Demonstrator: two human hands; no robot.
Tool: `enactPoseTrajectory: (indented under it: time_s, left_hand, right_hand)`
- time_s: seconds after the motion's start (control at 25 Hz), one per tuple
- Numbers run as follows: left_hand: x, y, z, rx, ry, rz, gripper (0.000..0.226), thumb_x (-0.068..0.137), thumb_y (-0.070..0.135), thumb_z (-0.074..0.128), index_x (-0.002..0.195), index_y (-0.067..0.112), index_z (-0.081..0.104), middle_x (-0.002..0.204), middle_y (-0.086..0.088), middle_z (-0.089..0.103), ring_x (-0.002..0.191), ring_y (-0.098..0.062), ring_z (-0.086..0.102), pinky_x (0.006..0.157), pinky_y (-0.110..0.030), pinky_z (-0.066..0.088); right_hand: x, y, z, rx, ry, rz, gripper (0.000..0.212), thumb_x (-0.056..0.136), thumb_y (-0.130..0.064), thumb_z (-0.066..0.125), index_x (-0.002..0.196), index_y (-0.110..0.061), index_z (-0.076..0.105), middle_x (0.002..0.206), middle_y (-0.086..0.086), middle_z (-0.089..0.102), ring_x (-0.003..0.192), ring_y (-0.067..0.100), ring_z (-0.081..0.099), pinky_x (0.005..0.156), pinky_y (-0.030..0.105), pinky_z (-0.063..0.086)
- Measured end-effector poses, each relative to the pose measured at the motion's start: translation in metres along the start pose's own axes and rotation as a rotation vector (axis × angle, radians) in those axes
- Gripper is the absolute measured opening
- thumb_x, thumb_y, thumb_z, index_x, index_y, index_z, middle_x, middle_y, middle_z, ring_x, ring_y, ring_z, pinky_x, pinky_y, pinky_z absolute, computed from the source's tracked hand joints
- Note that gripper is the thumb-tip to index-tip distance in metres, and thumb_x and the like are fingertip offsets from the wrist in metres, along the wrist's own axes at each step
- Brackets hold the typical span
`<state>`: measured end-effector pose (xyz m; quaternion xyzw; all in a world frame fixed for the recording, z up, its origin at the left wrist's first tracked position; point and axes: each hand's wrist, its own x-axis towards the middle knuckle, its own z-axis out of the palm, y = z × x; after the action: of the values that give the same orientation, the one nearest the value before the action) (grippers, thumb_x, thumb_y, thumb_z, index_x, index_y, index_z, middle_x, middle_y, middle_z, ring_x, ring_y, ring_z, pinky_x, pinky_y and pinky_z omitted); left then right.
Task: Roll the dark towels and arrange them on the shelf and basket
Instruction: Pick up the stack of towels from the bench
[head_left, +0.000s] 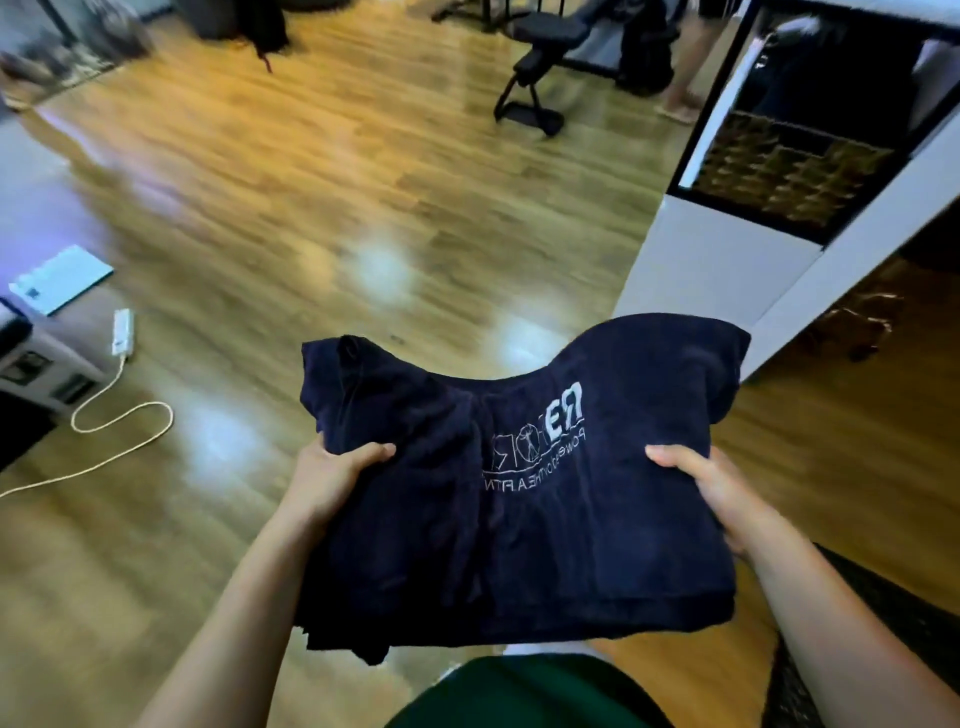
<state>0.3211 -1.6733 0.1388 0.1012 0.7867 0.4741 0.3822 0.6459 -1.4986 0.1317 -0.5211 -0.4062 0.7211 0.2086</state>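
Fingers of my left hand and right hand pinch the folded navy terry towel in midair; unsupported, its sagging layers could slip apart and spoil the roll.

Towel in the grip of left hand and right hand: dark navy cloth, terry-like nap, matt, soft creases between the two grips. Lettering on it is pale, thin-lined, flat; print or stitch, can't tell. Floor beyond the grip: wood-look planks, smooth, glossy, bright glare patches. Shelf unit up-right of the right grip: white panels, smooth, low sheen. Basket inside it: coarse brown weave. Power strip and cable left of the left grip: white plastic, smooth. Chair far beyond: black padding, dull. Garment below the grip: green cloth, matt.
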Motion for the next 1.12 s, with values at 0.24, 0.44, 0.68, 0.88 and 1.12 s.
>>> enactPoseTrajectory:
  time_s: [0.24,0.44,0.68,0.88,1.12]
  left_hand:
    - [0.108,0.09,0.014,-0.064,0.076,0.002,0.04,0.076,0.013,0.08,0.113,0.014,0.064,0.095,0.002,0.072,0.08,-0.011,0.068,0.058,-0.024,0.05]
    - [0.225,0.144,0.015,-0.11,0.102,-0.003,0.043,0.074,0.014,0.082,0.112,0.015,0.062,0.099,-0.001,0.072,0.086,-0.017,0.069,0.065,-0.03,0.052]
    - [0.394,0.256,0.026,-0.04,-0.069,0.003,0.049,0.068,0.022,0.086,0.113,0.019,0.065,0.102,-0.002,0.074,0.09,-0.021,0.071,0.079,-0.04,0.058]
    - [0.516,0.38,0.063,0.029,-0.203,0.106,0.036,0.075,0.014,0.082,0.102,0.024,0.061,0.1,0.001,0.072,0.09,-0.019,0.069,0.07,-0.032,0.055]
    - [0.651,0.495,0.154,0.147,-0.286,0.19,0.038,0.073,0.017,0.083,0.104,0.022,0.061,0.097,0.003,0.071,0.087,-0.018,0.068,0.066,-0.031,0.053]
  right_hand:
    - [0.142,-0.101,0.052,-0.035,-0.101,0.025,0.069,0.056,-0.025,0.085,0.12,-0.009,0.064,0.111,0.013,0.073,0.102,0.035,0.071,0.097,0.053,0.051]
    - [0.252,-0.167,0.108,-0.093,-0.132,0.018,0.076,0.052,-0.035,0.085,0.122,-0.013,0.063,0.112,0.008,0.074,0.102,0.031,0.071,0.096,0.052,0.051]
    - [0.373,-0.255,0.176,-0.076,-0.025,-0.032,0.051,0.069,-0.016,0.081,0.117,-0.01,0.064,0.105,0.009,0.076,0.093,0.03,0.073,0.083,0.044,0.056]
    - [0.462,-0.327,0.199,0.03,0.091,-0.089,0.074,0.046,-0.033,0.086,0.115,-0.011,0.068,0.108,0.01,0.075,0.098,0.032,0.072,0.09,0.049,0.055]
    - [0.594,-0.408,0.188,0.134,0.181,-0.162,0.031,0.082,-0.011,0.072,0.112,-0.011,0.067,0.104,0.008,0.076,0.093,0.029,0.073,0.08,0.041,0.056]
